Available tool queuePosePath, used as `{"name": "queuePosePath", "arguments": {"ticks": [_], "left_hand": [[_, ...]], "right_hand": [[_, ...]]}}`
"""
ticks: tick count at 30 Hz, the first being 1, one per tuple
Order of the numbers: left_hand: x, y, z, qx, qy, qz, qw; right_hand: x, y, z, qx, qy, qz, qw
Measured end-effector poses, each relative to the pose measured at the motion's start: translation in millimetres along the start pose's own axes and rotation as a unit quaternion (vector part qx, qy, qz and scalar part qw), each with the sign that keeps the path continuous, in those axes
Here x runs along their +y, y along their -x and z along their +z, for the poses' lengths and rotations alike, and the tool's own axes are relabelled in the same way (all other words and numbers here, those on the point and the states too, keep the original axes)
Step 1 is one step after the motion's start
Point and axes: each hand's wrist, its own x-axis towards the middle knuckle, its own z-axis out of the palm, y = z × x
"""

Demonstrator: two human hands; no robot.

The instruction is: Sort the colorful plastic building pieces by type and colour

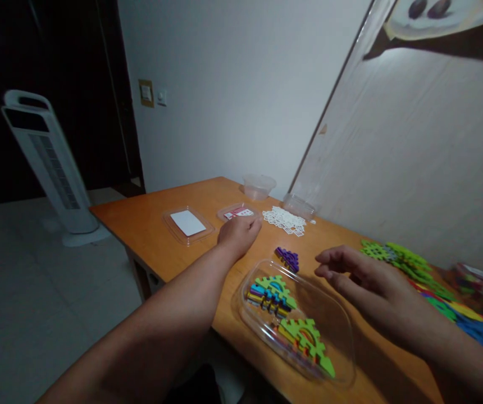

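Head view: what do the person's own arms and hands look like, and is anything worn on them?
Both are bare: the left hand and right hand carry no gloves, rings or watch that shows, and no sleeve covers either forearm as far as the frame reaches.

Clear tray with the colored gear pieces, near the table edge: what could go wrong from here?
1. The clear tray lies close to the table's near edge; a nudge from the left forearm might tip it off.
2. The right hand hovers over the tray's rim; lowering it could press the rim and flip the gear pieces out.
3. The left hand is closed beside the white lattice pieces and could scatter them.
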Motion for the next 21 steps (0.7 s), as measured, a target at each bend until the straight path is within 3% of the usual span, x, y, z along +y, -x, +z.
{"name": "queuePosePath", "arguments": {"ticks": [8,16,21], "left_hand": [[-3,-1,-1.5,-0.011,-0.007,0.005,1.000],[-3,-2,-1.3,-0.014,-0.008,0.002,1.000],[-2,0,-1.4,-0.014,0.001,0.008,1.000]], "right_hand": [[43,-31,-1,0.047,0.043,0.029,0.998],[48,-69,38,-0.014,0.052,0.070,0.996],[45,-79,49,-0.062,0.094,0.074,0.991]]}}
